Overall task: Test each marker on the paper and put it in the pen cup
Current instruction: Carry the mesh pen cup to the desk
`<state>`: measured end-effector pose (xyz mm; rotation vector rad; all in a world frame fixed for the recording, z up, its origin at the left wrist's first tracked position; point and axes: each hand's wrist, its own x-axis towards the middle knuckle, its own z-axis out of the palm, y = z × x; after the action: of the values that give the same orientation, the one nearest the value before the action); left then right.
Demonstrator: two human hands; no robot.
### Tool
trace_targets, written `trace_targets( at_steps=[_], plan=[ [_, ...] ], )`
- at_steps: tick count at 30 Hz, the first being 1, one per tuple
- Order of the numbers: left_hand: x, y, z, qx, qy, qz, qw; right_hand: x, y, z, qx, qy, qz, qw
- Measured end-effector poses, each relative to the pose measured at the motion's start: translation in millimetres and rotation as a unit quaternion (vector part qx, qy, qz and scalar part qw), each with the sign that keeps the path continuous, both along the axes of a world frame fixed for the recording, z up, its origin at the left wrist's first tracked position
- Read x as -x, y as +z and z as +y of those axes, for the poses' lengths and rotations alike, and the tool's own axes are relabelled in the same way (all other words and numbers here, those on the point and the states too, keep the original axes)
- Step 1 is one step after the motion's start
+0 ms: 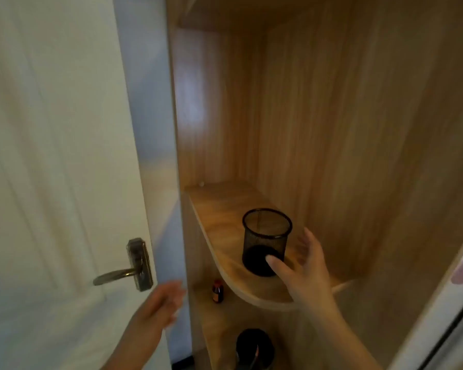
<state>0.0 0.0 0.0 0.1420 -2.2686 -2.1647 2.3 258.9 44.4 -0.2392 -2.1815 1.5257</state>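
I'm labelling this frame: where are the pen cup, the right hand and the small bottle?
pen cup [265,236], head view, mesh wall.
right hand [302,271], head view, palm.
small bottle [217,290], head view, body.

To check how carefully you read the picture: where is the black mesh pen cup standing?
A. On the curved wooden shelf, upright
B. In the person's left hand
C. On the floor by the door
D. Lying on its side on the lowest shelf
A: the pen cup stands upright on the curved shelf, with the right hand open at its base.
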Motion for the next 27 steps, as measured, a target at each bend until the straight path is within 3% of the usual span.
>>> trace_targets(
  at_steps=[3,8,12,16,22,27],
  plan=[
    [6,16,7,0.046,-0.07,0.074,0.994,16,4,-8,0.016,0.04,-0.029,0.999],
    [2,24,12,0.075,-0.106,0.107,0.986,31,2,-18,0.05,0.058,-0.025,0.997],
    [-5,25,13,0.087,-0.1,0.133,0.982,25,10,-30,0.032,0.041,-0.003,0.999],
    [-18,20,2,0.071,-0.073,0.16,0.982,-7,17,-57,0.066,0.109,0.027,0.992],
    [-45,-7,-29,0.044,-0.012,0.118,0.992,-53,-15,-102,0.071,0.211,0.022,0.975],
    [-87,-74,-60,0.063,0.035,0.012,0.997,-64,-88,-129,0.057,0.245,-0.095,0.963]
  ],
)
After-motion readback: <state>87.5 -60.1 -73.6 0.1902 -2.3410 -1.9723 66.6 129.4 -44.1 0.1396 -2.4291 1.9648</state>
